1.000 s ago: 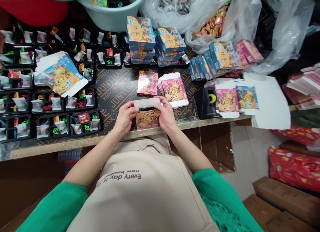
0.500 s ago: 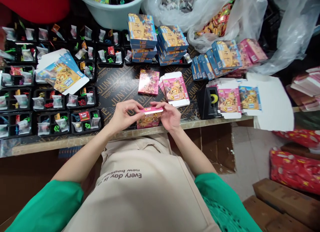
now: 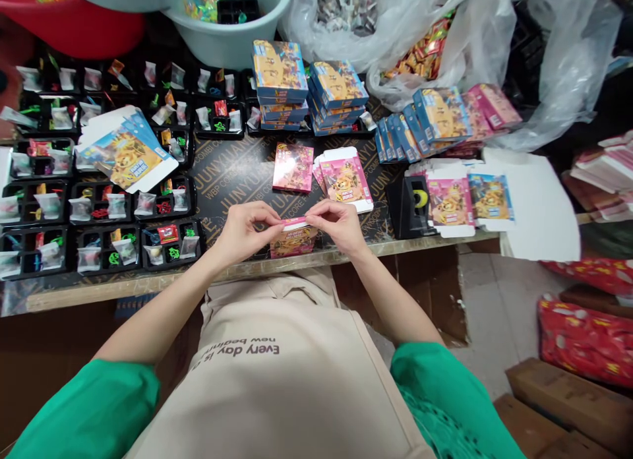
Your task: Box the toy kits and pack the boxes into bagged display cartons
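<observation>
A small pink box (image 3: 293,240) stands upright at the table's front edge, between my two hands. My left hand (image 3: 246,229) grips its left side, fingers curled over the top flap. My right hand (image 3: 336,224) pinches the flap from the right. The flap lies folded down on the box. Just beyond it, a closed pink box (image 3: 293,167) lies flat beside a small pile of flat pink box blanks (image 3: 345,179).
Black trays (image 3: 99,208) with small bagged toys fill the left. Flat blue blanks (image 3: 123,152) lie on them. Stacked blue boxes (image 3: 279,76) stand behind, more boxes (image 3: 440,116) lean at the right. A tape dispenser (image 3: 413,202), a grey basin (image 3: 227,24) and plastic bags (image 3: 445,37) are nearby.
The white top flap, which stood open a second ago, has been folded down. Both hands moved onto the top of the box.
</observation>
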`<action>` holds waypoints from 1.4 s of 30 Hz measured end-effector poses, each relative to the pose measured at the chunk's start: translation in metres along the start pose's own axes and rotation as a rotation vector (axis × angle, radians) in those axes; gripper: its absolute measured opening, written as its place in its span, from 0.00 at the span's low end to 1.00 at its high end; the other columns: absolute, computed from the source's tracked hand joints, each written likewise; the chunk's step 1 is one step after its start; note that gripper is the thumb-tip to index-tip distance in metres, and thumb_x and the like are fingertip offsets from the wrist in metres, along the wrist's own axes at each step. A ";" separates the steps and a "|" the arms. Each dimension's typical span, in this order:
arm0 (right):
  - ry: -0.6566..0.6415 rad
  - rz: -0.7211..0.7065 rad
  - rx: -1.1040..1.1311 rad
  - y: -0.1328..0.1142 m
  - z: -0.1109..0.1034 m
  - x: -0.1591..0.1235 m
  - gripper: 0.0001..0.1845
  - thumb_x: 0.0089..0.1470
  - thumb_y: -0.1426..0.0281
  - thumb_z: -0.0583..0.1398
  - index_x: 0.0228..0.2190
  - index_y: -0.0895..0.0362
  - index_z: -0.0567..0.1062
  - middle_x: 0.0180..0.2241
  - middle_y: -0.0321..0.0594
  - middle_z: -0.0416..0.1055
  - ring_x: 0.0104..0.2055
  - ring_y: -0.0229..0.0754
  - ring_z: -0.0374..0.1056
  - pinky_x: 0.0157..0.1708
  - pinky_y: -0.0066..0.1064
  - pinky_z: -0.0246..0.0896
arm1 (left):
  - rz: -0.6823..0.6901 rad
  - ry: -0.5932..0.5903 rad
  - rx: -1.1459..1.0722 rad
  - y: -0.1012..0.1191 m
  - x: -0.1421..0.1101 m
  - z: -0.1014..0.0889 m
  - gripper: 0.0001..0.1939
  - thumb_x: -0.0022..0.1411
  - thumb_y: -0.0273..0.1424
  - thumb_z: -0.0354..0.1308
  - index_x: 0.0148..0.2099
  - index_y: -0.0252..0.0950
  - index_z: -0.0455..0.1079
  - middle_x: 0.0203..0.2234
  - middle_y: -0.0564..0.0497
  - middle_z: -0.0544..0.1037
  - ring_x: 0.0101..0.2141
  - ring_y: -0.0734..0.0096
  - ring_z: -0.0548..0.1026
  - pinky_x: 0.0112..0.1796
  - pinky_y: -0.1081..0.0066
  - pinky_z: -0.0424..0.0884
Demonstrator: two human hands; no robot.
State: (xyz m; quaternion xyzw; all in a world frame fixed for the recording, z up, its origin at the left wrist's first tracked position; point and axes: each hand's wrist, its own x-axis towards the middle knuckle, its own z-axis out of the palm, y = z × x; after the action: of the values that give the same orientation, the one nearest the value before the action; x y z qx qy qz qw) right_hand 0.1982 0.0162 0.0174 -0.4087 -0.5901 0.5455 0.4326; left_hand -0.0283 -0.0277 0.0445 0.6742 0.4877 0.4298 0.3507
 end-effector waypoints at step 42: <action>0.977 0.128 -0.291 0.070 -0.197 -0.126 0.11 0.38 0.63 0.68 0.21 0.57 0.75 0.32 0.38 0.74 0.38 0.42 0.68 0.46 0.38 0.62 | 0.410 -0.091 0.446 -0.018 0.005 0.046 0.23 0.69 0.27 0.50 0.61 0.54 0.71 0.45 0.49 0.79 0.41 0.58 0.77 0.40 0.59 0.71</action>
State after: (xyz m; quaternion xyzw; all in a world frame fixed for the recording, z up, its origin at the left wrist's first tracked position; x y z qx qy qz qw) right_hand 0.4241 -0.0415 -0.0542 -0.7073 -0.3627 0.2287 0.5621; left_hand 0.0090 -0.0200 0.0121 0.8376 0.4074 0.3433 0.1214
